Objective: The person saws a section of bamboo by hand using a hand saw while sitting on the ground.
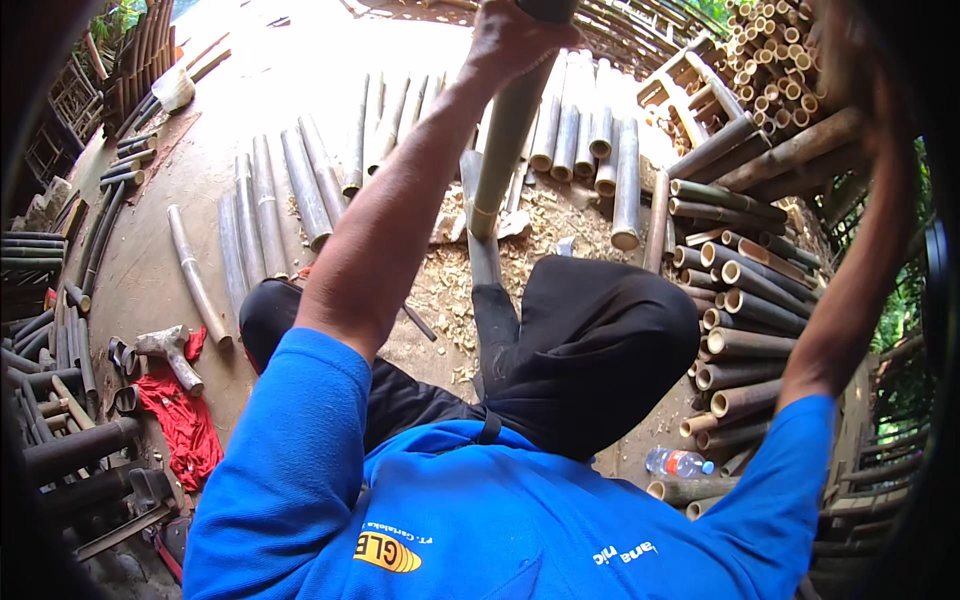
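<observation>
At nine o'clock a wooden mallet (168, 352) lies on the floor (150, 260) beside a red cloth (185, 425), with split bamboo slats (262, 215) fanned above them. The left hand (512, 38) is clamped around the top of a green bamboo pole (500, 155) at twelve o'clock; the pole stands nearly upright, its long axis running from the hand down to the shavings near the knees. It looks stiff, smooth and fairly heavy, best gripped high. The right hand (850, 60) is raised at two o'clock; whether it grips anything I cannot tell. Stacked bamboo tubes (745, 300) fill three o'clock.
</observation>
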Demonstrator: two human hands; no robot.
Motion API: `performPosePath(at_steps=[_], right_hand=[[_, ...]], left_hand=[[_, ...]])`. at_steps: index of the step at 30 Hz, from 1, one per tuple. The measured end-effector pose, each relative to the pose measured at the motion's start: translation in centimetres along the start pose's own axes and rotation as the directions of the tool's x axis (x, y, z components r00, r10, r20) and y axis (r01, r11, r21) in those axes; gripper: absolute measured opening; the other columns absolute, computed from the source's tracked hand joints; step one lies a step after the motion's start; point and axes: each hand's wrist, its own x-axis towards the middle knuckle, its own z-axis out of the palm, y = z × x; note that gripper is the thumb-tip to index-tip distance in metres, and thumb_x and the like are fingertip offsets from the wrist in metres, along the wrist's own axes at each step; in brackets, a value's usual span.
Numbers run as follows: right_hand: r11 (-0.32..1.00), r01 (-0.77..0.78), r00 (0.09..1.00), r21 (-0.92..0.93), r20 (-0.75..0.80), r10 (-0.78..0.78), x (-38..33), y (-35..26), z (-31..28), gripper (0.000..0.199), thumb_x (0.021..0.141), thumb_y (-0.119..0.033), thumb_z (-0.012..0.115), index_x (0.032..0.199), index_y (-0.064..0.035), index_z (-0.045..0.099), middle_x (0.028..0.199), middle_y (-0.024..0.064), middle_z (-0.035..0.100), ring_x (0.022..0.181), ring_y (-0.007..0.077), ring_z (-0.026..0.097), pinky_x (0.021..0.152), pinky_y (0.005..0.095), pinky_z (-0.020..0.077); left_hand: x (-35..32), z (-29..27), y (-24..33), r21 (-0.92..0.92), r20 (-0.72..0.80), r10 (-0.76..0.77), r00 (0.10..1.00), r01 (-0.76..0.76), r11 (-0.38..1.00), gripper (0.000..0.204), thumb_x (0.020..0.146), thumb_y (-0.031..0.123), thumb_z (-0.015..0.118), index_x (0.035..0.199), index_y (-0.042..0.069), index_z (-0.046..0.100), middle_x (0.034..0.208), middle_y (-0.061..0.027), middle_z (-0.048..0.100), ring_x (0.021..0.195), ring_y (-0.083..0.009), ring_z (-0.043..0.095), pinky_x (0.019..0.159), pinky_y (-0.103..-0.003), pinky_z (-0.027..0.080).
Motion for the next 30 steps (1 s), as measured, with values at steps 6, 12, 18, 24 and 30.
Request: performPosePath(at_steps=[6,12,18,24,30], right_hand=[[0.997,-0.002,1.0,-0.075,0.004,0.003,1.0,-0.5,-3.2,0.052,0.079,-0.023,0.077,0.122,0.0007,0.058,0.091,0.0103,0.065,0.079,0.0259,0.066,0.074,0.0382,0.0548],[0.997,-0.021,1.0,-0.068,0.022,0.023,2.1,0.3,-1.5,0.052,0.078,-0.019,0.076,0.122,0.0013,0.058,0.092,0.0094,0.064,0.08,0.0236,0.065,0.074,0.0366,0.0544],[0.994,-0.012,0.999,-0.109,-0.036,0.009,5.4,1.0,-3.2,0.052,0.077,-0.016,0.076,0.123,0.0019,0.058,0.093,0.0086,0.063,0.08,0.0214,0.064,0.074,0.0349,0.0539],[0.952,0.265,0.93,0.149,-0.301,-0.212,2.1,1.7,2.9,0.052,0.076,-0.013,0.075,0.123,0.0025,0.058,0.094,0.0077,0.062,0.081,0.0192,0.063,0.074,0.0332,0.0535],[0.818,-0.573,0.741,0.054,0.461,0.488,-20.1,4.4,22.2,0.067,0.077,-0.017,0.075,0.138,0.0001,0.051,0.119,0.0152,0.059,0.107,0.0246,0.061,0.088,0.0389,0.0513]], left_hand=[[-0.6,-0.3,0.2,-0.049,0.052,-0.013,0.999,0.016,0.999,0.046,0.077,0.02,0.084,0.115,0.002,0.065,0.093,-0.0081,0.072,0.085,-0.0183,0.068,0.078,-0.035,0.058],[-2.0,-2.2,-1.0,-0.062,0.129,-0.073,0.989,0.082,0.995,0.045,0.079,0.02,0.083,0.117,0.003,0.065,0.095,-0.0069,0.072,0.087,-0.0173,0.068,0.079,-0.034,0.057],[-5.2,-2.3,-3.1,-0.138,0.147,-0.136,0.98,0.156,0.978,0.044,0.081,0.019,0.082,0.119,0.005,0.066,0.097,-0.0057,0.072,0.088,-0.0163,0.067,0.08,-0.033,0.057],[-9.5,-11.6,-10.2,-0.342,-0.294,-0.116,0.949,0.009,0.94,0.026,0.085,0.008,0.076,0.109,-0.001,0.074,0.097,-0.0062,0.073,0.082,-0.0149,0.07,0.076,-0.031,0.058],[-16.6,-22.7,-13.4,-0.485,-0.506,-0.478,0.718,0.222,0.846,0.042,0.083,0.015,0.079,0.118,-0.002,0.064,0.107,-0.0119,0.07,0.104,-0.0237,0.068,0.099,-0.039,0.052]])
